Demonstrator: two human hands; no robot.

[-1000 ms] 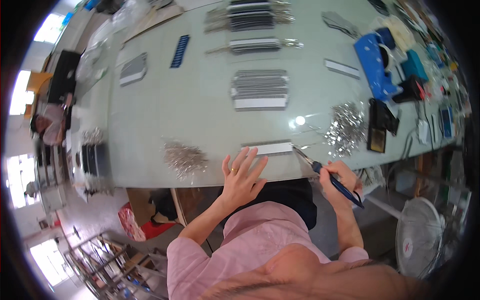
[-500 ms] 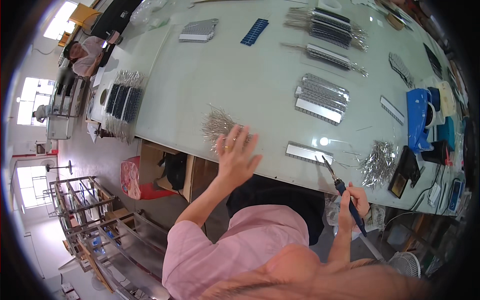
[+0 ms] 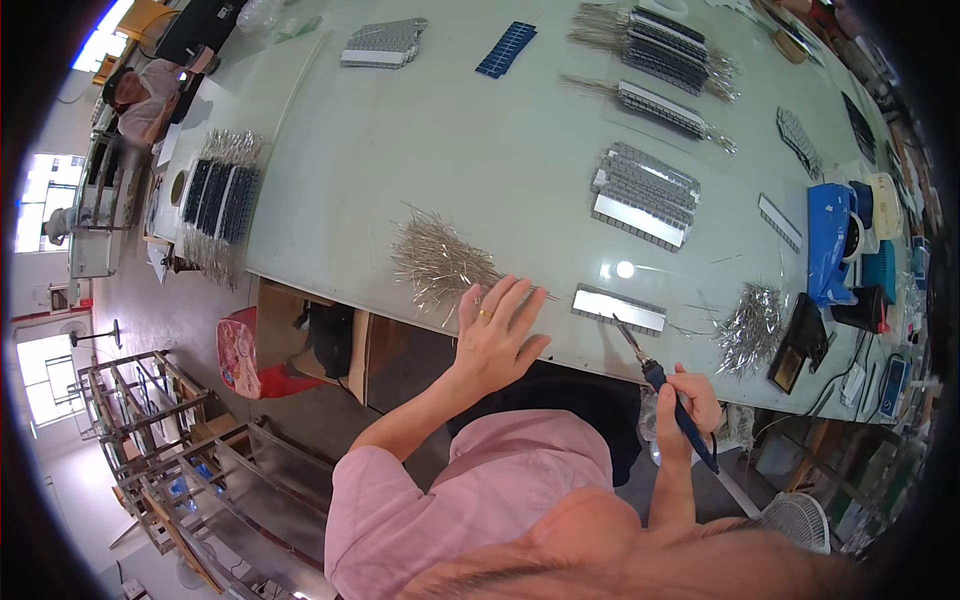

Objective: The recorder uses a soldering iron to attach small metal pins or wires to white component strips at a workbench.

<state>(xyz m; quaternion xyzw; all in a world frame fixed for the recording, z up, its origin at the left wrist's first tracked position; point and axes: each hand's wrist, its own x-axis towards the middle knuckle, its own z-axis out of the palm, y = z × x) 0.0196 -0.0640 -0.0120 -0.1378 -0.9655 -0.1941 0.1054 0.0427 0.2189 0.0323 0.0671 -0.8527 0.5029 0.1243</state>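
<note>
Open lane up the middle, crowded right edge
I see free worktop (image 3: pixel 530 195) between the loose wire pile (image 3: pixel 440 265) and the grey strip stack (image 3: pixel 645 195); rightward, the silvery heap (image 3: pixel 750 328), black stand (image 3: pixel 798 345) and blue dispenser (image 3: pixel 830 250) block me.

Pale green glossy tabletop (image 3: pixel 340 180), round white glare (image 3: pixel 625 269) on it. Left: plain white wall (image 3: pixel 70 485), bright paned windows (image 3: pixel 50 370), shiny grey floor (image 3: pixel 145 300). Lower left, brown open-frame rack (image 3: pixel 180 447). Red seat (image 3: pixel 238 350) beside brown box-like compartment (image 3: pixel 275 325) under table edge. Lower right, white round caged fan (image 3: pixel 800 520).
</note>
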